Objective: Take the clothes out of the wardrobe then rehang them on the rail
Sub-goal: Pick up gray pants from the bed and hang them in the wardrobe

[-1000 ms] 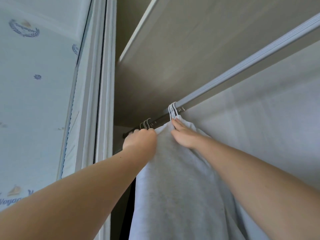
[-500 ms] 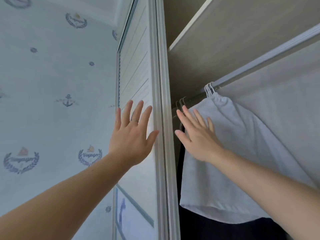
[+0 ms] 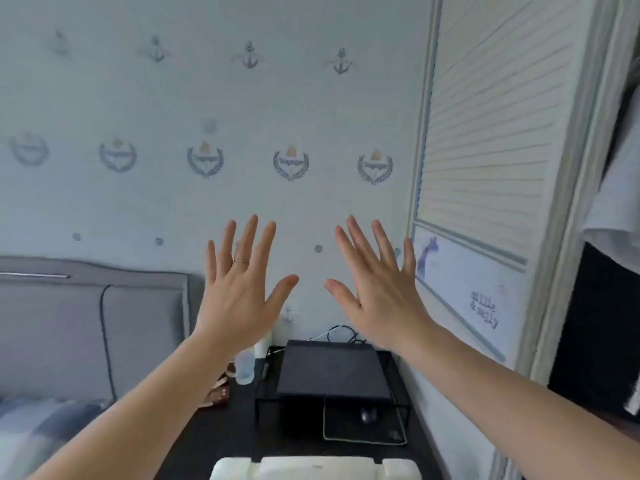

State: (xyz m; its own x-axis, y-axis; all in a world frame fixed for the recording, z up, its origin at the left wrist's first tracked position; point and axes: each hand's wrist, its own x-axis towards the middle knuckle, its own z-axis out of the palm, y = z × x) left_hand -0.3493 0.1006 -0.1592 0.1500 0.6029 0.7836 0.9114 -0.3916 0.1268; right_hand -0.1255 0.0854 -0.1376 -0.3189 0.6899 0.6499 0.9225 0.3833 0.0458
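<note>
- Wardrobe (image 3: 568,202) stood along the right edge, its louvred door (image 3: 485,133) next to the wallpapered wall. A pale grey garment (image 3: 620,202) showed in the opening past the frame, above a dark interior.
- Grey padded headboard (image 3: 69,323) sat low on the left.
- Dark worktop (image 3: 221,431) carried a black stand (image 3: 329,368).
- Left hand (image 3: 239,299) and right hand (image 3: 381,299) were raised side by side before the wall, apart, fingers spread wide, holding nothing.
- Mouse (image 3: 368,415) lay under the stand.
- Thin ring (image 3: 241,261) circled one left finger.
</note>
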